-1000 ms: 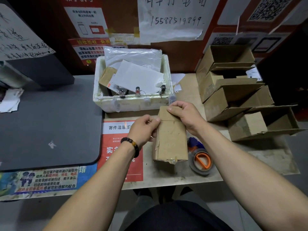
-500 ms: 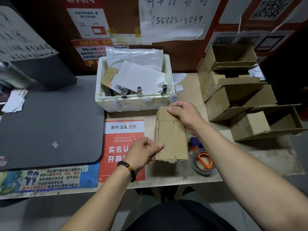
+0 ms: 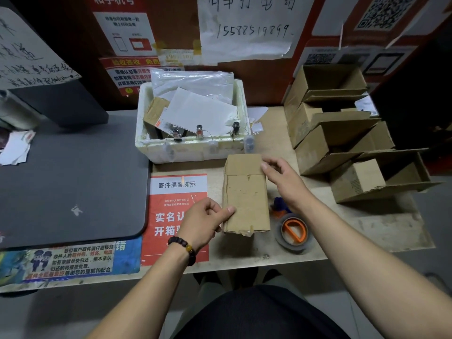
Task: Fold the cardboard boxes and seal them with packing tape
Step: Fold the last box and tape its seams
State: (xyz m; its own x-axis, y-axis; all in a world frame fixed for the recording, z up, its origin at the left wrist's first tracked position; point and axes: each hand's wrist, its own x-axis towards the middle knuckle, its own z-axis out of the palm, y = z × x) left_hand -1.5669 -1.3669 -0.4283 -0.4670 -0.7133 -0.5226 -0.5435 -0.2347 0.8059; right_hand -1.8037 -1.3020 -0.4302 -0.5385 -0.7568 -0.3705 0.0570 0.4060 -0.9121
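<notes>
Head view: my left hand [image 3: 204, 222] pinches the near left edge of the cardboard box [image 3: 245, 196] on the table [image 3: 381, 223]; my right hand [image 3: 281, 178] hovers open at its far flap. Light, stiff, best held by the edges.

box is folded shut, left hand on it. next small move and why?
Probably the right hand drops to the tape dispenser just right of the box. The far flap looks folded down with no fresh tape visible across it, the left hand pinches the box's near left edge to steady it, and the right hand hovers open, apparently holding nothing.
</notes>
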